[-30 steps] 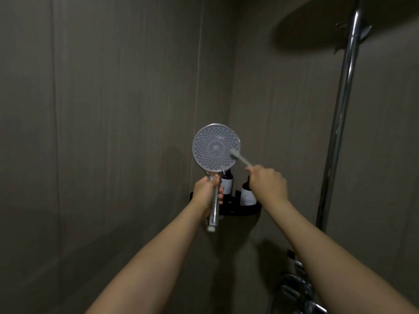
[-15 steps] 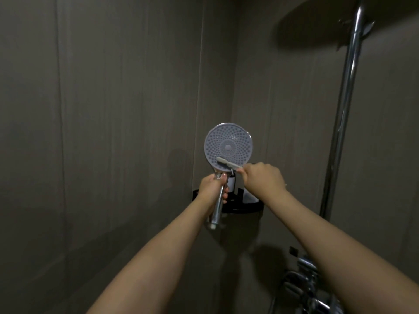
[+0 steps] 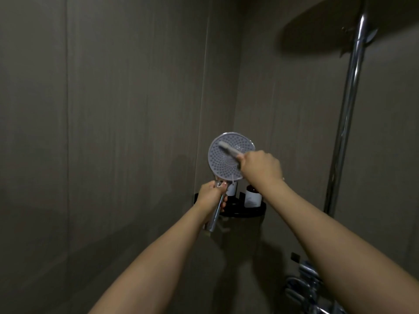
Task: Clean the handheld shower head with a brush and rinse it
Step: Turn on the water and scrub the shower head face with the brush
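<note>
The handheld shower head is held upright in front of the wall corner, its round grey nozzle face turned toward me. My left hand grips its chrome handle just below the face. My right hand holds a small white brush, a toothbrush by its shape. The bristle end lies against the upper left part of the nozzle face. My right hand covers the right edge of the face.
A black corner shelf behind my hands carries two dark bottles with white labels. A chrome riser pipe runs up the right wall to a large overhead shower head. Chrome tap fittings sit at lower right.
The brush moved from the lower part of the nozzle face up to its upper left. My right hand rose with it and now overlaps the face. The left hand's grip is unchanged.
</note>
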